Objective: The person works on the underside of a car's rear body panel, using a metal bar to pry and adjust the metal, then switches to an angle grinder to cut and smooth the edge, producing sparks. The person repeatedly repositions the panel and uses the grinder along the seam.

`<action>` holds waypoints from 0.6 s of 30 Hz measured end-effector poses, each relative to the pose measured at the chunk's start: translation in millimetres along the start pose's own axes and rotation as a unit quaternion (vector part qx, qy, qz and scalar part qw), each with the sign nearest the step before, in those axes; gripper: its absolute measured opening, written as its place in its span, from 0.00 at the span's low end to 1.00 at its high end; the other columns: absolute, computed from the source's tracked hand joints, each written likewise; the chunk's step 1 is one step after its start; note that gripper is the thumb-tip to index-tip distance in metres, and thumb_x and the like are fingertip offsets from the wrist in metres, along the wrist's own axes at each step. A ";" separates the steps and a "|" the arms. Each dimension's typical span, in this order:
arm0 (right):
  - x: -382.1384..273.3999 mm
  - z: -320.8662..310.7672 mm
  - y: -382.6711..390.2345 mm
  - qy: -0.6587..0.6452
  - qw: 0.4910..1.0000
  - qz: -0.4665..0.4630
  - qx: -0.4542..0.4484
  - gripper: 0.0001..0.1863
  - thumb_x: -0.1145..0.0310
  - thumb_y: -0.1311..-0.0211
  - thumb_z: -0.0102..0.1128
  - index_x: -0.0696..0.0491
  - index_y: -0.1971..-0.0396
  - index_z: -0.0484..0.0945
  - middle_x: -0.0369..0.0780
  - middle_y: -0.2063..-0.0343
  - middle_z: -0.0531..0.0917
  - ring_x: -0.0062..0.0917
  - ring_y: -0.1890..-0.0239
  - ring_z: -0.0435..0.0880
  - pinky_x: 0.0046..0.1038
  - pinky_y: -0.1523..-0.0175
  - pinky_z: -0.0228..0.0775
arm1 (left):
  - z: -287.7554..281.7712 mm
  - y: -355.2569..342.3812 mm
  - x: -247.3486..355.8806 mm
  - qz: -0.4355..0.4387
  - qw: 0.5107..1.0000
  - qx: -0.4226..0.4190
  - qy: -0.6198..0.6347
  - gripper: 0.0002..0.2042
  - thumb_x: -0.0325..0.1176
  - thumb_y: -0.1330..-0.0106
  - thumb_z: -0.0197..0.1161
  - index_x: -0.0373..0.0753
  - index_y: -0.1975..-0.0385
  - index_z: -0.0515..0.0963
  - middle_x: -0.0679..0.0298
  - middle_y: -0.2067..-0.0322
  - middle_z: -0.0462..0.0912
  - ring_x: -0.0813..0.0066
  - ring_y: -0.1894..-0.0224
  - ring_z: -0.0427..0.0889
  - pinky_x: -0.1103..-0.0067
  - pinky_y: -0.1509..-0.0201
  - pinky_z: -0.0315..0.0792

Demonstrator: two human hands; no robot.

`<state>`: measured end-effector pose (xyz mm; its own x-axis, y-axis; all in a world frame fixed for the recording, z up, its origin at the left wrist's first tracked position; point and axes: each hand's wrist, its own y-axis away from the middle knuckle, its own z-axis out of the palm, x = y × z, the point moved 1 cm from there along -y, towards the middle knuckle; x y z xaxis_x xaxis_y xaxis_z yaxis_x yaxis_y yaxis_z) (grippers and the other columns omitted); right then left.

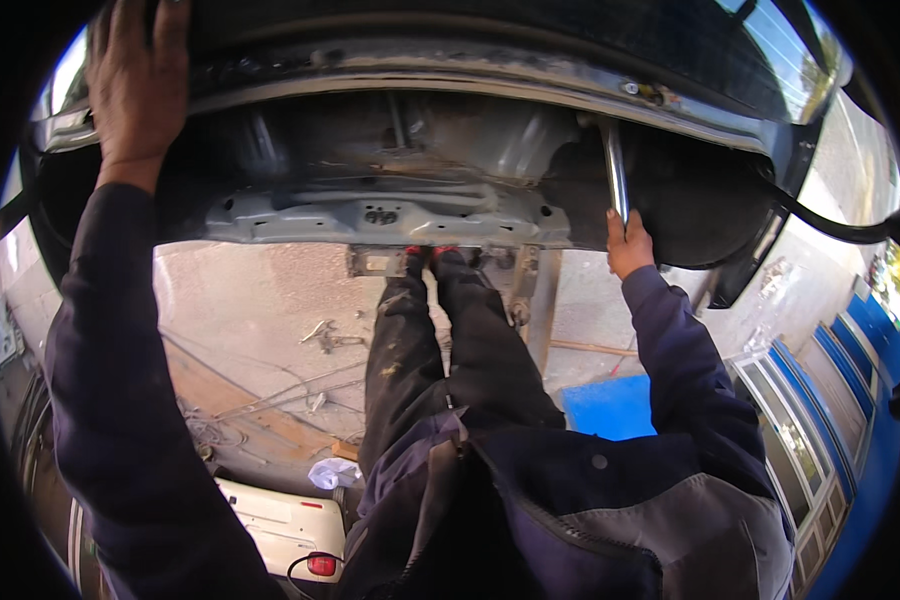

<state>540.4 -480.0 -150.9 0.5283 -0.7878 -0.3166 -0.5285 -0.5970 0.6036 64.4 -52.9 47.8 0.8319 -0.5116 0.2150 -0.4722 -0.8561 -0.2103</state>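
The right hand (630, 247) has its grip closed around the lower end of a shiny metal bar (615, 172), which reaches up to the car edge (390, 79). The left hand (140, 92), fingers stretched upward, is on the dark panel (300, 28).

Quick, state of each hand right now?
Left hand: open, fingers extended over the dark car panel, fingertips cut off.
Right hand: closed around the lower end of a silver bar.
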 end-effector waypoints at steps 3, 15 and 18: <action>5.5 30.7 0.9 0.152 0.981 0.007 -0.117 0.31 0.39 0.22 0.56 0.58 0.53 0.76 0.54 0.72 0.84 0.42 0.81 0.84 0.42 0.74 0.79 | 14.9 2.6 -2.7 0.033 0.982 0.179 -0.044 0.27 0.42 0.17 0.51 0.36 0.23 0.65 0.48 0.23 0.66 0.49 0.19 0.60 0.63 0.16 0.53; -8.5 67.6 106.1 -0.006 0.999 -0.040 0.009 0.20 0.52 0.20 0.60 0.57 0.53 0.74 0.47 0.78 0.83 0.35 0.81 0.85 0.38 0.76 0.73 | 17.0 -0.3 -12.2 0.070 0.982 0.175 -0.013 0.29 0.45 0.16 0.48 0.36 0.22 0.64 0.46 0.24 0.66 0.48 0.20 0.62 0.62 0.16 0.54; 10.6 87.4 134.7 0.068 0.994 -0.068 -0.057 0.22 0.51 0.22 0.60 0.57 0.54 0.75 0.60 0.73 0.84 0.62 0.65 0.86 0.55 0.62 0.77 | 11.1 -2.1 -7.5 0.068 0.983 0.166 -0.024 0.30 0.46 0.16 0.48 0.37 0.20 0.61 0.47 0.22 0.63 0.49 0.18 0.59 0.62 0.16 0.51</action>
<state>416.7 -582.1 -136.9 0.6785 -0.6689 -0.3036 -0.3711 -0.6688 0.6441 62.4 -46.5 36.1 0.7846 -0.6084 0.1196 -0.4648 -0.7047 -0.5361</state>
